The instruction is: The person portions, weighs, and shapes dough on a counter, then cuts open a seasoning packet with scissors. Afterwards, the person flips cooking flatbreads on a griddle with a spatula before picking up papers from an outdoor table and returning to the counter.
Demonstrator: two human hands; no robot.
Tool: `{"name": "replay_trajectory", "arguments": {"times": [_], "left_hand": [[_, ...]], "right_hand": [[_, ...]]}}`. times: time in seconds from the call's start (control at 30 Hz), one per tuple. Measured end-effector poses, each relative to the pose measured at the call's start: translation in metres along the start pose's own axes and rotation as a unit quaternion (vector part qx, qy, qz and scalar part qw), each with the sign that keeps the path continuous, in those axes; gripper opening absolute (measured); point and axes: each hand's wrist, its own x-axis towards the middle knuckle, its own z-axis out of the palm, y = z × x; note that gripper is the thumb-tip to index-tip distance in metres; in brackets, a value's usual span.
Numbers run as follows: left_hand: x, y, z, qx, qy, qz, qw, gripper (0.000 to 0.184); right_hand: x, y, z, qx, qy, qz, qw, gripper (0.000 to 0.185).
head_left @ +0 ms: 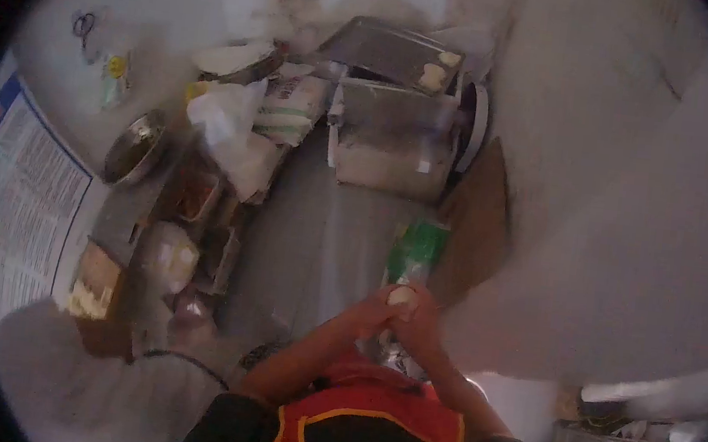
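Observation:
Both of my hands meet in front of my red apron (378, 400), near the lower middle of the view. My left hand (379, 306) and my right hand (422, 314) are closed around a small pale, rounded piece that looks like dough (402, 297). Part of the piece shows between the fingers; the rest is hidden by them. Just beyond the hands lies a green and white packet (418, 249). Something shiny, too blurred to name, is below the hands.
A machine (393, 139) stands ahead, with a metal tray (389, 48) on top holding pale pieces. A brown board (479, 225) leans at its right. Bags (231, 122), a metal bowl (136, 146) and containers line the left. A shelf (624, 439) is at lower right.

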Motion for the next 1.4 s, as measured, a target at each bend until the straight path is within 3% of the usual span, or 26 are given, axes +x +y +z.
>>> {"name": "replay_trajectory", "arguments": {"times": [0.03,0.13,0.2,0.23,0.27,0.3,0.37,0.43,0.5,0.6,0.63,0.73,0.8,0.9,1.07,1.23,1.3,1.4], "left_hand": [[0.017,0.007,-0.012,-0.007,0.007,0.002,1.000,0.046],[0.068,0.040,-0.054,-0.073,0.022,-0.012,0.997,0.049],[0.112,0.075,-0.090,-0.096,0.038,-0.045,0.994,0.049],[0.144,0.089,-0.122,0.055,0.007,0.075,0.996,0.049],[0.187,0.101,-0.162,0.202,-0.030,0.193,0.960,0.049],[0.225,0.130,-0.186,0.273,-0.033,0.254,0.927,0.049],[0.302,0.208,-0.203,0.322,0.055,0.236,0.915,0.048],[0.376,0.283,-0.212,0.401,0.110,0.268,0.869,0.048],[0.446,0.358,-0.219,0.488,0.144,0.318,0.800,0.047],[0.539,0.445,-0.231,0.601,0.158,0.367,0.692,0.047],[0.566,0.467,-0.232,0.630,0.152,0.374,0.663,0.046],[0.645,0.505,-0.237,0.696,0.112,0.375,0.602,0.046],[0.690,0.509,-0.228,0.726,0.084,0.373,0.571,0.045],[0.729,0.494,-0.208,0.751,0.068,0.387,0.531,0.045],[0.714,0.442,-0.175,0.737,0.074,0.464,0.486,0.044],[0.608,0.354,-0.157,0.664,0.027,0.550,0.506,0.043],[0.552,0.297,-0.157,0.656,-0.021,0.544,0.523,0.042],[0.469,0.212,-0.171,0.665,-0.106,0.471,0.570,0.042]], "right_hand": [[0.018,-0.007,0.000,-0.013,-0.028,-0.014,0.999,0.060],[0.071,0.033,0.017,0.064,0.108,-0.076,0.989,0.067],[0.102,0.058,0.017,0.086,0.140,-0.004,0.986,0.067],[0.119,0.071,0.016,0.097,0.158,0.033,0.982,0.067],[0.138,0.091,0.013,0.007,0.154,0.027,0.988,0.066],[0.156,0.102,0.012,-0.084,0.150,0.026,0.985,0.065],[0.180,0.095,0.001,-0.164,0.185,0.032,0.968,0.061],[0.203,0.084,0.001,-0.136,0.241,0.070,0.958,0.057],[0.220,0.076,0.005,0.010,0.328,0.121,0.937,0.053],[0.231,0.068,0.013,-0.033,0.357,0.188,0.915,0.045],[0.226,0.084,0.024,-0.107,0.333,0.204,0.914,0.044],[0.207,0.112,0.055,-0.226,0.305,0.302,0.874,0.041],[0.218,0.096,0.055,-0.187,0.360,0.370,0.835,0.042],[0.197,0.117,0.090,-0.157,0.466,0.396,0.776,0.050],[0.174,0.052,0.061,-0.023,0.532,0.487,0.693,0.056],[0.122,0.029,0.078,0.003,0.601,0.506,0.619,0.056],[0.083,0.043,0.096,-0.018,0.633,0.482,0.605,0.055],[0.013,0.021,0.104,0.006,0.577,0.554,0.600,0.052]]}}
